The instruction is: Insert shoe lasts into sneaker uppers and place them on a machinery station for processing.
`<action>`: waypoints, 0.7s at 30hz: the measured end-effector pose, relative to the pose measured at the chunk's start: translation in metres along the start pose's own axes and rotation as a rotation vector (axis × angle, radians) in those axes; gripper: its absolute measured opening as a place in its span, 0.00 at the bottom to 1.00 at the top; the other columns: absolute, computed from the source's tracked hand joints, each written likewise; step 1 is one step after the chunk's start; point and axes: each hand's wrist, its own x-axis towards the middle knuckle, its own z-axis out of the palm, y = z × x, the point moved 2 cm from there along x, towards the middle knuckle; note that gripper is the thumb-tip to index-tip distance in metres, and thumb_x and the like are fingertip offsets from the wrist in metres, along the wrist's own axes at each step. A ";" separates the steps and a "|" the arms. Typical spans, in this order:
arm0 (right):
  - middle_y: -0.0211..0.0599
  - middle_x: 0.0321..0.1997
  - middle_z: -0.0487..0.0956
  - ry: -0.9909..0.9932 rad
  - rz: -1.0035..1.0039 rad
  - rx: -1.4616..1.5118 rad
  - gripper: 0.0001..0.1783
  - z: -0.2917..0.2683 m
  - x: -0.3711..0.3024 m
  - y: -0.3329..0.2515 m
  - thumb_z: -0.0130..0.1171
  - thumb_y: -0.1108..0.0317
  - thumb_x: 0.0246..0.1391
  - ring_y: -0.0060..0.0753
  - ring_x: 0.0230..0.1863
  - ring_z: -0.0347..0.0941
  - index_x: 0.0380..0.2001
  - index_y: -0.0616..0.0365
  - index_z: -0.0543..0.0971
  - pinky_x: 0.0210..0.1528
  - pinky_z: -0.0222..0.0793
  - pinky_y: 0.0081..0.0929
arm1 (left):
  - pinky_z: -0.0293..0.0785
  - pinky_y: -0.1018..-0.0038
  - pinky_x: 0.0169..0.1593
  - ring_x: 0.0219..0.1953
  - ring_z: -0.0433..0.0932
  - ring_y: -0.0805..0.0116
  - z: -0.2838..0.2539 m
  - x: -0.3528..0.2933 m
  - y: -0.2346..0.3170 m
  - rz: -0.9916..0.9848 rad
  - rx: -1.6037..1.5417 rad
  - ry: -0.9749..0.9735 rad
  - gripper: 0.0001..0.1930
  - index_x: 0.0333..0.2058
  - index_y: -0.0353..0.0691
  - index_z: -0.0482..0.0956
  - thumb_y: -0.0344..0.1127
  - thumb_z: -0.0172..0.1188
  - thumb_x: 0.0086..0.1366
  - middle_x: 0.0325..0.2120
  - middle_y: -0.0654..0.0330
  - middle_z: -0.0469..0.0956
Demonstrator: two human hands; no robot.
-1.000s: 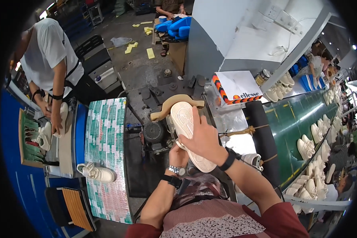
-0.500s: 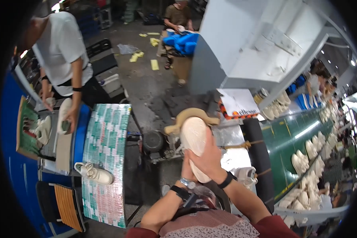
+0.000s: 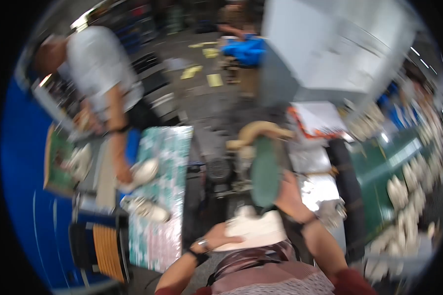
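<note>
A cream sneaker [image 3: 258, 230] lies sideways close to my lap, its upper turned away from me. My left hand [image 3: 222, 237] grips it at its left end, fingers along its side. Above and beyond the sneaker, my right hand [image 3: 291, 199] holds a flat green sole-shaped piece [image 3: 266, 172], which looks like an insole, by its right edge. This hand's fingertips are partly hidden and blurred. The green piece stands roughly upright in front of a tan curved pad [image 3: 261, 132] on a machine.
On the left, a co-worker [image 3: 101, 69] reaches to a cream shoe [image 3: 146, 171] on the taped table [image 3: 174, 147]. Another cream shoe [image 3: 152, 210] lies nearer. A white-topped box [image 3: 320, 119] stands right of the pad. Several shoes line a green conveyor [image 3: 364, 189] on the right.
The pale sole-shaped thing both hands held is gone from view there; my hands have parted, left on a sneaker, right on the green piece. The co-worker's shoe has moved onto the taped table.
</note>
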 end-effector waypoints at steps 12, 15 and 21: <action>0.42 0.68 0.64 -0.034 -0.407 -0.385 0.53 -0.035 -0.104 -0.044 0.66 0.50 0.55 0.35 0.68 0.61 0.73 0.63 0.50 0.68 0.58 0.30 | 0.76 0.52 0.45 0.42 0.81 0.37 0.071 0.136 0.075 -0.059 0.579 0.511 0.38 0.49 0.32 0.72 0.53 0.75 0.47 0.38 0.38 0.81; 0.43 0.68 0.63 0.195 -0.473 -0.268 0.56 -0.085 -0.202 -0.070 0.72 0.50 0.48 0.34 0.68 0.59 0.71 0.67 0.53 0.70 0.54 0.30 | 0.73 0.52 0.48 0.45 0.78 0.36 0.121 0.232 0.090 0.213 0.532 0.499 0.36 0.52 0.33 0.69 0.48 0.73 0.51 0.41 0.38 0.79; 0.54 0.59 0.72 1.419 -0.579 -1.025 0.42 -0.239 -0.316 -0.052 0.70 0.58 0.49 0.52 0.62 0.68 0.61 0.67 0.63 0.63 0.63 0.43 | 0.63 0.55 0.64 0.62 0.65 0.41 0.204 0.337 0.074 0.294 0.927 0.373 0.36 0.60 0.30 0.63 0.30 0.69 0.55 0.57 0.39 0.69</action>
